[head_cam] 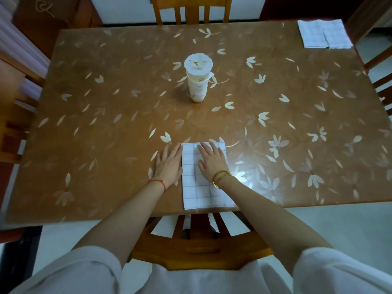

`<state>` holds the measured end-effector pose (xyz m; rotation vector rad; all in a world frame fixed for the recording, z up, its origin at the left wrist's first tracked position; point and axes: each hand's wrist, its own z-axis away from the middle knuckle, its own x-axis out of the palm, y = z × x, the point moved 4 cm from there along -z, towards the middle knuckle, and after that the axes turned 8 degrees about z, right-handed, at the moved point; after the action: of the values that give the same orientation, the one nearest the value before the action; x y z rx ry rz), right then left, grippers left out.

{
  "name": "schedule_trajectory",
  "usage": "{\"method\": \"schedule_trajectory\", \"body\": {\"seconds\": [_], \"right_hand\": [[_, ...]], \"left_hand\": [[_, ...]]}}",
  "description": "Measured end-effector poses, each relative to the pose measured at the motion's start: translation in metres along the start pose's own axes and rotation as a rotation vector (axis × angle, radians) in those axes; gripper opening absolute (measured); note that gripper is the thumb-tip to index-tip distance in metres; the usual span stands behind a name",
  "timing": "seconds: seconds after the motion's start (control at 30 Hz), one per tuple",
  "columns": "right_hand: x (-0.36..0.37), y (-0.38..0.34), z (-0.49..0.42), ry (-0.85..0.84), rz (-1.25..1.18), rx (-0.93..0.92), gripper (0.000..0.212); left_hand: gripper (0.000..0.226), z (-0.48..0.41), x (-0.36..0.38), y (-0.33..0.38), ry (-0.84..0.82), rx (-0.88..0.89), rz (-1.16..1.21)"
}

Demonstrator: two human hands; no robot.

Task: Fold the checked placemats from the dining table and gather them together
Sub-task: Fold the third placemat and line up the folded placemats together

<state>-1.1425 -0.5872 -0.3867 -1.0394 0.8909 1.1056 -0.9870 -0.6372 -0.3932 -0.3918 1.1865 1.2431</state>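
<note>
A folded white checked placemat point(197, 187) lies on the dining table point(106, 124) at its near edge, straight in front of me. My right hand point(212, 160) presses flat on the placemat's upper right part, fingers straight. My left hand point(168, 162) rests flat on the tabletop along the placemat's left edge, fingers straight and touching that edge. At the far right corner lie two more folded checked placemats point(324, 33), side by side and slightly overlapping.
A tall stack of white paper cups wrapped in plastic point(197, 79) stands in the table's middle. Wooden chairs stand at the far side point(192, 9), at the right point(381, 81), at the left point(14, 124) and right below me point(199, 249).
</note>
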Motion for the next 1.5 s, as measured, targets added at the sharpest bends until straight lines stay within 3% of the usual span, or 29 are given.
{"method": "schedule_trajectory", "body": {"seconds": [0.23,0.4,0.63,0.7,0.77,0.87,1.03,1.23,1.5], "right_hand": [[0.021,-0.028,-0.04,-0.232,0.189,-0.106,0.059],[0.028,0.003,-0.031,-0.198,0.21,-0.109,0.057],[0.024,0.075,0.0,-0.123,0.161,0.216,0.058],[0.016,0.072,0.0,-0.071,0.151,0.204,0.061],[0.011,0.058,0.0,-0.036,0.168,0.076,0.067],[0.019,0.041,0.001,-0.075,0.196,-0.047,0.074],[0.027,0.041,-0.001,-0.186,0.16,-0.003,0.055],[0.024,0.041,-0.001,-0.222,0.194,-0.011,0.055],[0.018,0.036,-0.005,-0.223,0.175,0.002,0.053]], "left_hand": [[0.077,-0.025,0.013,0.001,-0.137,-0.013,-0.058],[0.078,-0.022,0.014,0.0,-0.115,0.002,-0.092],[0.08,-0.022,0.014,-0.004,-0.123,0.0,-0.063],[0.079,-0.021,0.015,-0.004,-0.113,0.015,-0.07],[0.076,-0.017,0.015,-0.004,-0.079,0.035,-0.087],[0.067,-0.008,0.017,-0.004,-0.035,0.095,-0.104],[0.06,0.025,0.03,-0.013,-0.115,0.224,-0.185],[0.056,0.086,0.045,-0.033,-0.235,0.466,-0.349],[0.054,0.116,0.048,-0.04,-0.314,0.66,-0.493]]}}
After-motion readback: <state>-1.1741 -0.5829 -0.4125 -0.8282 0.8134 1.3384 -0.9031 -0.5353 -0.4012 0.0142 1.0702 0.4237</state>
